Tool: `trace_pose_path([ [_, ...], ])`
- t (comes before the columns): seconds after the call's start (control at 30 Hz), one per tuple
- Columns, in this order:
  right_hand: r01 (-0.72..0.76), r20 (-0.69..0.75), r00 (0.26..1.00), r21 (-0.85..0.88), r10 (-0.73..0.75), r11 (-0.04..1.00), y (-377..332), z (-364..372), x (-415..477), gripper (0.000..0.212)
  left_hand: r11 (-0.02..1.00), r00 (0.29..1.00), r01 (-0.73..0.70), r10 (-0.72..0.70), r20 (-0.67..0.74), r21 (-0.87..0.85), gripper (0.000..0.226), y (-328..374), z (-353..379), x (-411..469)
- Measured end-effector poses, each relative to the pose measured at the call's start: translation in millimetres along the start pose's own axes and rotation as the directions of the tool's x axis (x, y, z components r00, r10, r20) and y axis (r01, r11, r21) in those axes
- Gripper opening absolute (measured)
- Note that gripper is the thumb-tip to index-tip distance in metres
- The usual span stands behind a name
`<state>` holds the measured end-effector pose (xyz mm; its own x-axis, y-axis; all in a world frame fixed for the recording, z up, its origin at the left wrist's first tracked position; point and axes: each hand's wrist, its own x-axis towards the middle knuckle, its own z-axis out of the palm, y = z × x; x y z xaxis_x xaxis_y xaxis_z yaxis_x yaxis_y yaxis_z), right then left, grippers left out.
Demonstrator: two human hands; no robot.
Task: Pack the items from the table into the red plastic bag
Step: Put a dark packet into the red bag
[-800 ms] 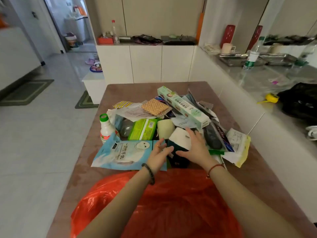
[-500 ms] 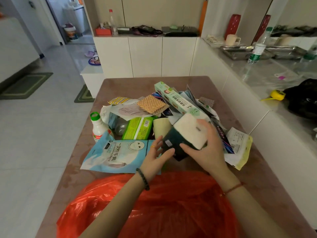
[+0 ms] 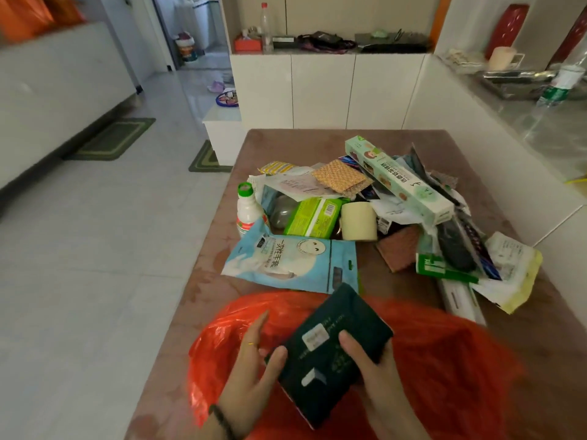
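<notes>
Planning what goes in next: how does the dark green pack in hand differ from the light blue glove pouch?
The dark green pack is held by both hands, left hand and right hand, over the red plastic bag; the light blue glove pouch lies flat on the table. The pack looks thick and blocky, the pouch thin. Both bear printed labels.

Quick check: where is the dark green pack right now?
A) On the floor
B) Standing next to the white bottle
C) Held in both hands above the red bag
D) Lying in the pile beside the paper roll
C: the dark green pack sits between the left hand and right hand, over the red bag, clear of the pile.
</notes>
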<state>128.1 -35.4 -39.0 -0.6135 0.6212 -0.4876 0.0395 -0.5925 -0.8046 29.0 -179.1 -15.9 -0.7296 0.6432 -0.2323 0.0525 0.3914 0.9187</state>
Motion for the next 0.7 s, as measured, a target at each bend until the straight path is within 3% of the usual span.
trace_pose_path([
  [0.07,-0.115,0.035,0.993,-0.027,0.116,0.993,12.3,9.1,0.9,0.098,0.968,0.961,-0.015,0.082,-0.263,0.249,0.077,-15.5,-20.2,-4.3],
  [0.13,-0.244,0.156,0.955,-0.067,0.252,0.967,19.9,20.5,2.3,0.089,0.898,0.924,0.147,0.025,-0.381,0.414,0.080,-35.0,-42.2,1.7],
  [0.23,-0.298,0.311,0.859,-0.342,0.406,0.891,29.3,41.9,3.4,0.061,0.884,0.928,0.331,-0.240,-0.287,0.330,0.084,-67.9,-61.4,15.8],
  [0.3,-0.257,0.307,0.840,-0.502,0.448,0.826,39.0,56.4,7.0,0.062,0.870,0.932,0.347,-0.280,-0.229,0.349,0.071,-77.3,-65.0,17.0],
  [0.4,-0.190,0.197,0.926,-0.496,0.323,0.847,55.8,73.1,18.5,0.098,0.887,0.951,0.296,-0.238,-0.198,0.354,0.049,-80.4,-68.2,19.7],
  [0.43,-0.150,0.149,0.958,-0.469,0.246,0.870,59.7,76.1,22.6,0.101,0.907,0.954,0.285,-0.240,-0.177,0.310,0.046,-79.1,-69.0,19.7],
  [0.5,-0.045,0.112,0.986,-0.533,0.123,0.845,64.2,83.9,25.1,0.083,0.919,0.960,0.270,-0.232,-0.158,0.288,0.043,-73.5,-70.8,19.5],
  [0.63,0.208,0.205,0.977,-0.852,-0.060,0.481,55.9,85.2,21.0,0.049,0.922,0.969,0.213,-0.157,-0.188,0.325,0.045,-65.7,-78.1,20.1],
  [0.7,0.373,0.253,0.917,-0.817,-0.308,0.440,33.6,80.2,21.2,0.028,0.935,0.965,0.203,-0.140,-0.222,0.289,0.051,-62.4,-83.2,21.7],
])
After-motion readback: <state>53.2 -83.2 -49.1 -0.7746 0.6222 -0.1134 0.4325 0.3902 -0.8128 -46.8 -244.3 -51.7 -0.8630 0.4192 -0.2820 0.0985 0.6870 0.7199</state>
